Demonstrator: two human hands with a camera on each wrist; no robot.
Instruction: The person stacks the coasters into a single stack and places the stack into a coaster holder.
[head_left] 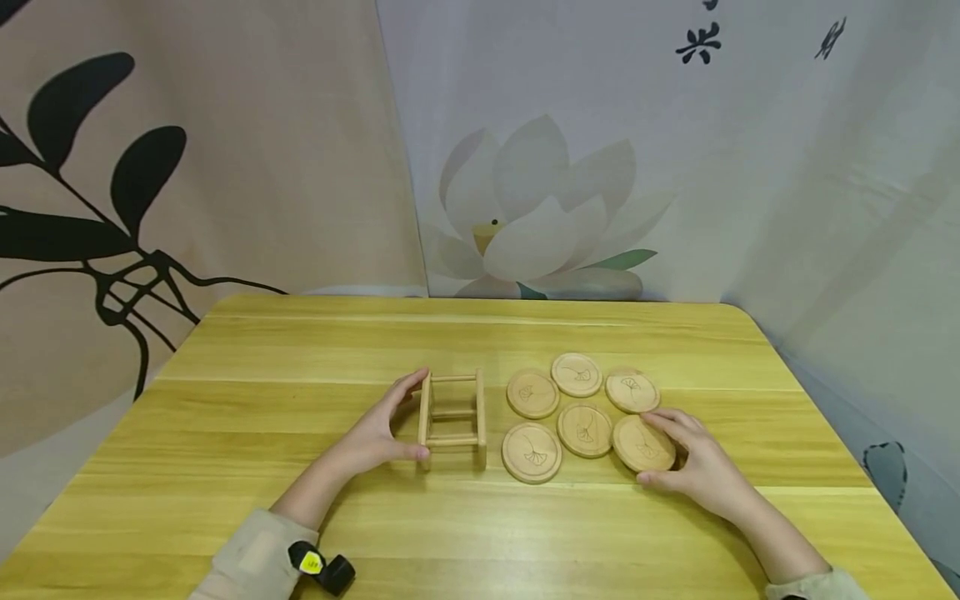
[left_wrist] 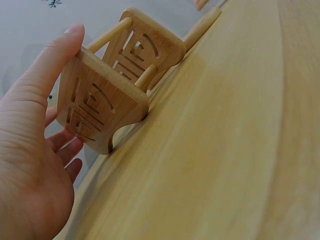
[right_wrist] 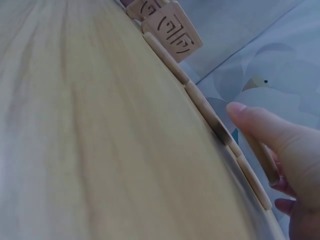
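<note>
I have one wooden disc [head_left: 643, 443] pinched in the right hand [head_left: 705, 468], apparently just above the table [head_left: 375, 350], beside five flat discs [head_left: 585, 430]; the left hand [head_left: 371, 437] grips the rack [head_left: 482, 425] by its left panel. I judge this the pick-up; the next move calls for a steady lift.

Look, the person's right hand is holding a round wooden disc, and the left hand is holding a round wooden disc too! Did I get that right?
Not quite: the left hand holds one end of the wooden rack, not a disc. The head view shows it. The right hand does hold a round wooden disc.
</note>
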